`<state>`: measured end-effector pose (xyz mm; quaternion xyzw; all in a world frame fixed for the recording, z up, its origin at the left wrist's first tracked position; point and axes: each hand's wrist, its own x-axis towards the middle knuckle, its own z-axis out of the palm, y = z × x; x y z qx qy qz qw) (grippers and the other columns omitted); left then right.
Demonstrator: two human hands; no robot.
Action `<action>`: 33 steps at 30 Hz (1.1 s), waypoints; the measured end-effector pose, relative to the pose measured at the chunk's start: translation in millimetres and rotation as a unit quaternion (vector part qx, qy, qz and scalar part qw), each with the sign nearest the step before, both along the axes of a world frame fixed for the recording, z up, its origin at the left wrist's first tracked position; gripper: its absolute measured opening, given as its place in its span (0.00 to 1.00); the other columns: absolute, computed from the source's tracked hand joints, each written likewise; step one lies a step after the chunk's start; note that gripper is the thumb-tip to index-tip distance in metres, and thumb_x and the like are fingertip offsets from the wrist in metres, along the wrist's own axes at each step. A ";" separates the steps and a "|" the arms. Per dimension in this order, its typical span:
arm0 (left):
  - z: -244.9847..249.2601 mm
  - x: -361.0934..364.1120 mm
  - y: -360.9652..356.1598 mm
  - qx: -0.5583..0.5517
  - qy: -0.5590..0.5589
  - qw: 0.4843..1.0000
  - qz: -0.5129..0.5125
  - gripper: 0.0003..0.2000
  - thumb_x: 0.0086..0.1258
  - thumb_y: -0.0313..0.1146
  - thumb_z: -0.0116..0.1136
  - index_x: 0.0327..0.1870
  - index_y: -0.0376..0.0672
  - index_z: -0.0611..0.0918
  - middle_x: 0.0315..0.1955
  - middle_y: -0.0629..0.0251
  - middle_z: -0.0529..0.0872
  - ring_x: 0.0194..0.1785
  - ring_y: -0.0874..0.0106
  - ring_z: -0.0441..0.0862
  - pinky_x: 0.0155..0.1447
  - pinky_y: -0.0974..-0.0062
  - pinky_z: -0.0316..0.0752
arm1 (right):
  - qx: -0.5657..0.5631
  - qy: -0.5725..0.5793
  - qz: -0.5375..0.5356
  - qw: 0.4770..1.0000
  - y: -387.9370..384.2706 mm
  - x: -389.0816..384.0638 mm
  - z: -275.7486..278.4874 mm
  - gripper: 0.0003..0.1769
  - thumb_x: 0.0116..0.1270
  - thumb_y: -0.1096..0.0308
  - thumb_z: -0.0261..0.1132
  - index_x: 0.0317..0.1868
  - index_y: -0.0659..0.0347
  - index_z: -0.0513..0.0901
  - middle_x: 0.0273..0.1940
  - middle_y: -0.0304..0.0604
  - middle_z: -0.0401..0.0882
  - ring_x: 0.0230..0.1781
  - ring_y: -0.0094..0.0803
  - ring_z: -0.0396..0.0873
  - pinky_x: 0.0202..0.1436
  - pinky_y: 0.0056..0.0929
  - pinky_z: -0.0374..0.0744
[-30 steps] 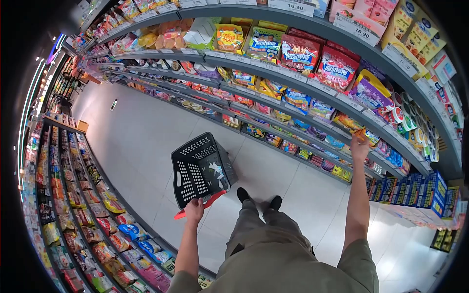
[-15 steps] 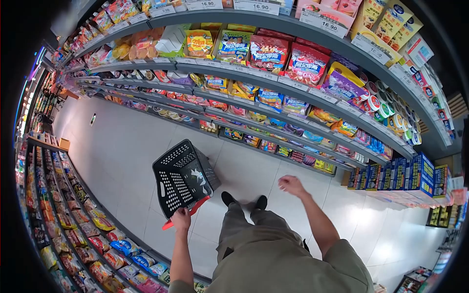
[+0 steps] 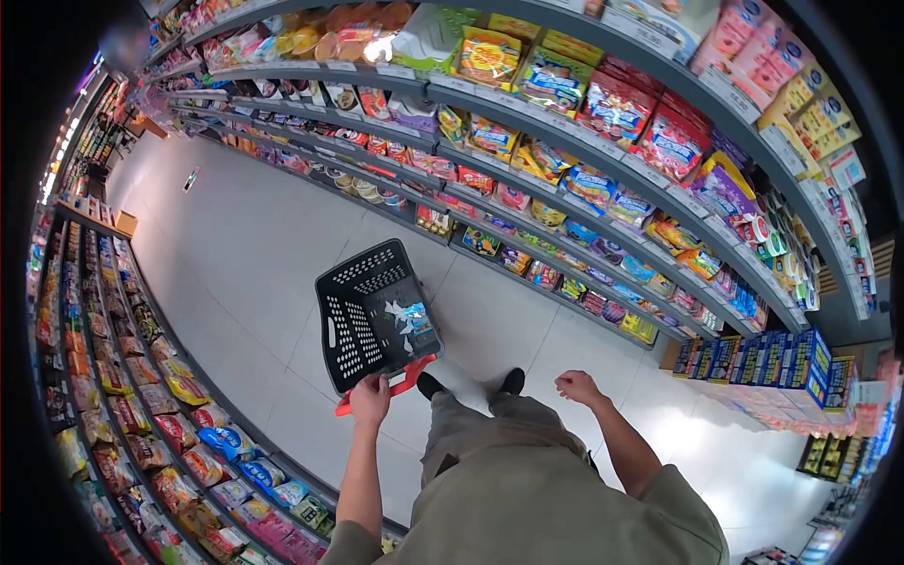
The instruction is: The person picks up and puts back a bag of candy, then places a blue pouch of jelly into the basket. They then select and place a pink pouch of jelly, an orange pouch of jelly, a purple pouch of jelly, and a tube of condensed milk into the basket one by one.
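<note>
Red handle (image 3: pixel 415 371) in curled left hand (image 3: pixel 369 399)

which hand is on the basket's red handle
The left hand: it grips the red handle of the black perforated shopping basket. The right hand is apart from the basket, over the tiled floor.

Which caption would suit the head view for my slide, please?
Left hand on the red handle of a black basket between snack shelves, right hand above the pale floor.
</note>
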<state>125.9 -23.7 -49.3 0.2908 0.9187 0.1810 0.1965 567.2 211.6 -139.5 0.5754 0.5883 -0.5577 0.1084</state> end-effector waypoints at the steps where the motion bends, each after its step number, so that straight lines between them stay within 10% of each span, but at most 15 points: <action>1: 3.8 -7.3 -7.7 0.003 -0.007 1.000 0.002 0.18 0.72 0.47 0.57 0.34 0.41 0.88 0.28 0.53 0.89 0.34 0.52 0.86 0.44 0.56 0.79 | 0.003 -0.007 0.002 1.000 -2.2 -7.0 2.4 0.18 0.70 0.56 0.64 0.49 0.62 0.87 0.37 0.42 0.89 0.34 0.27 0.87 0.37 0.27 0.86; 23: -15.8 -80.1 -87.6 0.086 -0.018 0.996 0.034 0.14 0.58 0.36 0.63 0.15 0.39 0.84 0.14 0.57 0.81 0.27 0.57 0.78 0.49 0.61 0.74 | -0.044 0.122 0.210 0.969 0.8 -335.3 15.9 0.10 0.73 0.66 0.63 0.46 0.64 0.85 0.33 0.38 0.87 0.32 0.24 0.84 0.39 0.25 0.82; 28: -19.5 -89.5 -77.1 0.066 -0.008 0.989 0.132 0.15 0.64 0.34 0.65 0.16 0.41 0.81 0.17 0.59 0.80 0.30 0.58 0.78 0.49 0.61 0.71 | -0.061 0.095 0.244 0.963 36.2 -460.5 -104.4 0.11 0.73 0.64 0.64 0.47 0.62 0.86 0.31 0.38 0.85 0.30 0.22 0.83 0.33 0.24 0.81; 33: -33.1 -95.8 -80.2 0.067 -0.072 0.975 0.199 0.12 0.63 0.27 0.61 0.17 0.39 0.78 0.18 0.57 0.76 0.28 0.55 0.75 0.40 0.62 0.69 | 0.104 -0.001 0.363 0.926 70.4 -563.6 -349.4 0.22 0.66 0.61 0.66 0.57 0.62 0.82 0.47 0.47 0.87 0.45 0.37 0.86 0.47 0.35 0.83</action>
